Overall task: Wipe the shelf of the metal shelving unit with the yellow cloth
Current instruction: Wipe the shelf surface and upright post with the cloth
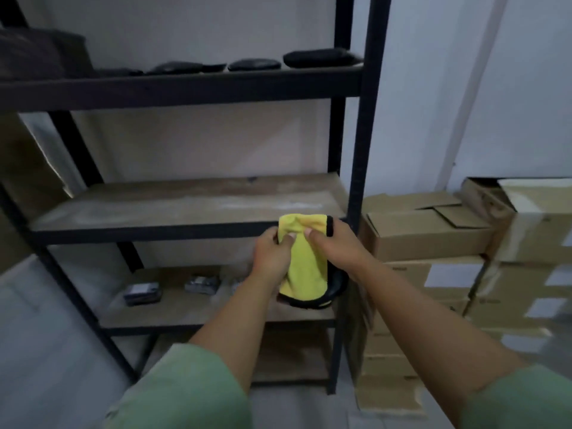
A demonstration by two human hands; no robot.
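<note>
dim room | pale wall | stacked cardboard boxes right

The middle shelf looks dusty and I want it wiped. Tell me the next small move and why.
Probably lift the yellow cloth onto the middle shelf board. Both the left hand and right hand hold it bunched in front of the shelf's front edge, not yet on the pale-streaked surface.

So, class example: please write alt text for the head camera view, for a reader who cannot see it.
Two bare hands, left hand and right hand, hold a folded yellow cloth in front of the middle shelf of a black metal shelving unit. Dark items lie on the top shelf; stacked cardboard boxes stand to the right.
</note>
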